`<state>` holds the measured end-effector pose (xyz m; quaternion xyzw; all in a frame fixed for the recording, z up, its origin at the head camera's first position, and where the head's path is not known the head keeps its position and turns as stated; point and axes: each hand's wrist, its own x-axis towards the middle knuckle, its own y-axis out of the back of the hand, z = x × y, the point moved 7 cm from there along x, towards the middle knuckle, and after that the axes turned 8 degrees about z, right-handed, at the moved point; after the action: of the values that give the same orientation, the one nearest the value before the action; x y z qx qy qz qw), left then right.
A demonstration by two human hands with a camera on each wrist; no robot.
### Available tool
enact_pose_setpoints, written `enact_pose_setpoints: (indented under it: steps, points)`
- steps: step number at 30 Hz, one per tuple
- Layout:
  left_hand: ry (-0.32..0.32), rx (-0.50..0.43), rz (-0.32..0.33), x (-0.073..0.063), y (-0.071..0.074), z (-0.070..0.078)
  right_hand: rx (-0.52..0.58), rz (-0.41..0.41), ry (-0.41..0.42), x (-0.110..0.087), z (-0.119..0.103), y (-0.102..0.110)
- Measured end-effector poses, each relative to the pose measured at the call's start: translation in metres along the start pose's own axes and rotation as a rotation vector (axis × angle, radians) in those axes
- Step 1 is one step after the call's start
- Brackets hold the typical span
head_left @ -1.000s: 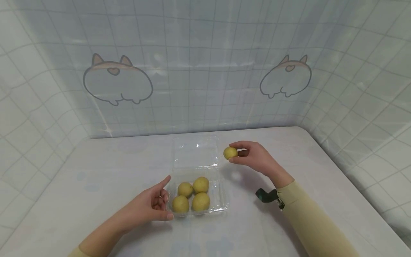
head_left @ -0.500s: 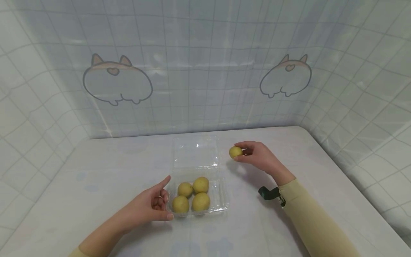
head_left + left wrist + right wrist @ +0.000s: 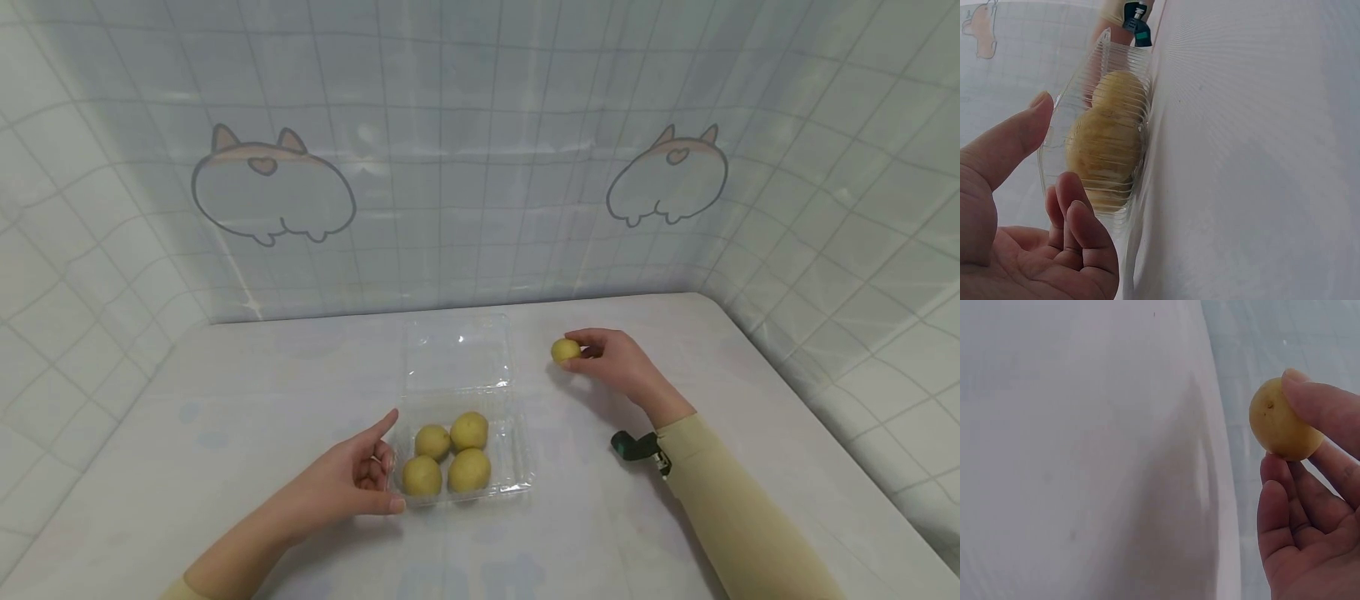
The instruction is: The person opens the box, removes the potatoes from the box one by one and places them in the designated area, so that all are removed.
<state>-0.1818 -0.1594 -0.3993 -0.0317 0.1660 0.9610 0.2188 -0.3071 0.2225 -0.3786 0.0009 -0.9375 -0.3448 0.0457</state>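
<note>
A clear plastic clamshell box (image 3: pixel 513 467) lies on the table with its lid (image 3: pixel 457 354) folded back. Several round yellow fruits (image 3: pixel 468 471) sit in its left part. At the box's left end is my left hand (image 3: pixel 360 471), thumb along the front corner and other fingers bent against the side wall. In the left wrist view, ribbed plastic covers the fruits (image 3: pixel 1107 144) just beyond these fingers. My right hand (image 3: pixel 618 364) pinches one more yellow fruit (image 3: pixel 1279 422) between thumb and fingers, right of the lid, with a small scar showing on its skin.
A white cloth (image 3: pixel 262 417) covers the table. Grid-patterned curtains (image 3: pixel 465 217) with animal drawings rise behind and at both sides. A dark strap piece (image 3: pixel 636 446) sticks out at my right cuff.
My right hand has moved to the right, and slightly away from me, with the yellow fruit, farther from the box. The left hand and the box have stayed still.
</note>
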Motion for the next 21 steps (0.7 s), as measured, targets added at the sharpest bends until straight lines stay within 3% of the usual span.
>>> enact_pose_setpoints:
  steps: [21]
  points:
    - [0.012, 0.008, 0.002, 0.0, 0.0, 0.001, -0.046, 0.013, -0.089, 0.005, 0.026, 0.009]
